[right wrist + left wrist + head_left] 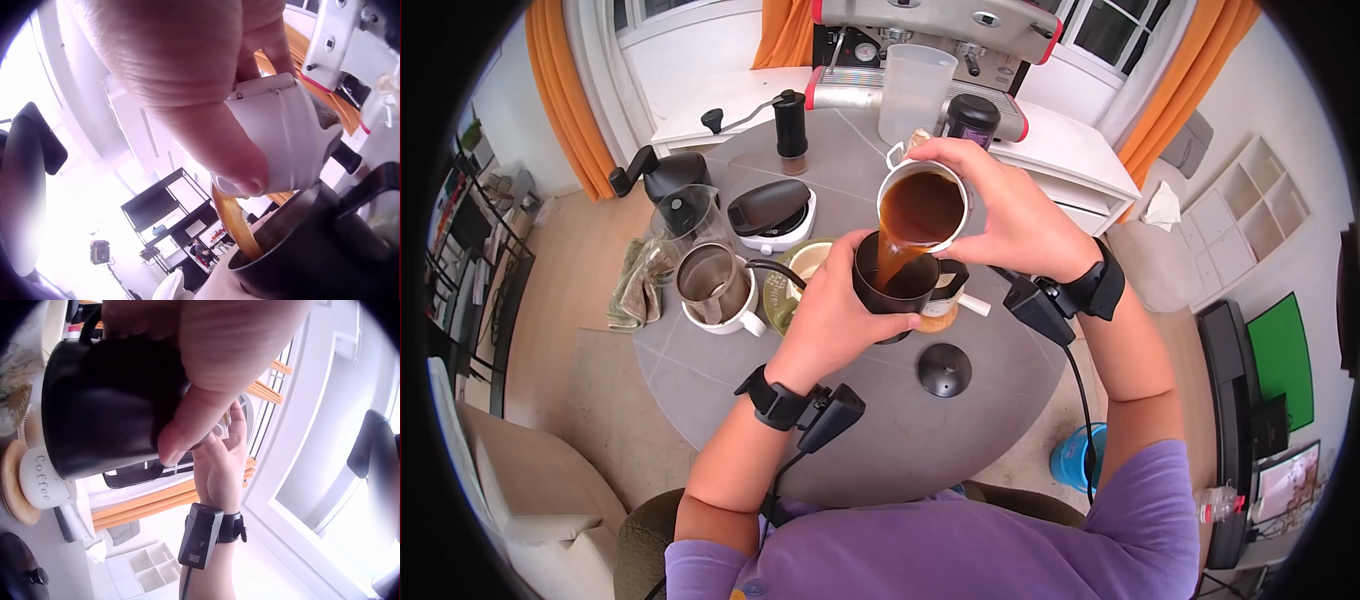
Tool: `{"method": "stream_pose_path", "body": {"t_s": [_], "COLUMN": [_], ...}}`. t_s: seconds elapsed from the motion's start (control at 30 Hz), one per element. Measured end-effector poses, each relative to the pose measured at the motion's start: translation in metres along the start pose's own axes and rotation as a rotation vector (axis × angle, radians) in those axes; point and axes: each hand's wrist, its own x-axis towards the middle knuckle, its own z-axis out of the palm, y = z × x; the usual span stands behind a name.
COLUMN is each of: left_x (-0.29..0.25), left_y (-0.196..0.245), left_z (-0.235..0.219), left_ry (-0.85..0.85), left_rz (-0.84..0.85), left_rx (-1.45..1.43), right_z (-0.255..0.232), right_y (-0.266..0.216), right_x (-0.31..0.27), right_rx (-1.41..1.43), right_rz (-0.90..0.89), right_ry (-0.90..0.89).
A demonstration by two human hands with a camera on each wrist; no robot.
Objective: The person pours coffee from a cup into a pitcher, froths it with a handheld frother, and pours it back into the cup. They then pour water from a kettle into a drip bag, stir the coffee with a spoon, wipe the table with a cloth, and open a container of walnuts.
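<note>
My left hand [830,310] grips a black gooseneck kettle [106,412] around its body, thumb along the near side. Its thin curved spout sticks out to the left, and its open mouth faces up. Above it, my right hand [1020,215] holds a tilted white cup [287,137] between thumb and fingers. Brown coffee [922,205] fills much of the cup. A stream of coffee [237,225] runs over the cup's lip into the kettle. On the table near me lies a round black lid [945,370] with a small knob.
The grey round table [850,430] also bears a metal cylinder [712,270] in a white mug [750,318], a white scale [785,238], a hand grinder [791,125] and a clear pitcher [915,95]. A white "Coffee" pot [47,478] stands beneath the kettle. Behind is an espresso machine [940,25].
</note>
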Motion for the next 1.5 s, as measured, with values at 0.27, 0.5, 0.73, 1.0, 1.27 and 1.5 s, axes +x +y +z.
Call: {"method": "stream_pose_path", "body": {"t_s": [0.27, 0.5, 0.73, 1.0, 1.27, 1.5], "left_x": [-0.002, -0.002, -0.002, -0.002, -0.002, -0.003], "left_y": [0.001, -0.001, -0.001, -0.004, -0.006, -0.008], "left_z": [-0.001, 0.000, 0.001, 0.004, 0.006, 0.005], "left_ry": [-0.007, -0.003, 0.007, 0.012, 0.026, 0.030], "left_rz": [-0.002, -0.004, 0.002, 0.011, 0.022, 0.028], "left_rx": [-0.010, -0.005, -0.011, -0.028, -0.053, -0.065], "right_z": [-0.003, -0.002, 0.000, 0.001, 0.008, 0.011], "right_y": [-0.009, -0.011, -0.014, -0.015, -0.019, -0.017], "right_x": [0.000, 0.000, -0.001, -0.001, -0.005, -0.007], "right_rx": [-0.182, -0.192, -0.218, -0.024, 0.266, 0.326], "right_rz": [-0.075, -0.079, -0.121, 0.014, 0.116, 0.145], "right_ry": [-0.041, -0.060, -0.049, -0.011, -0.003, -0.003]}}
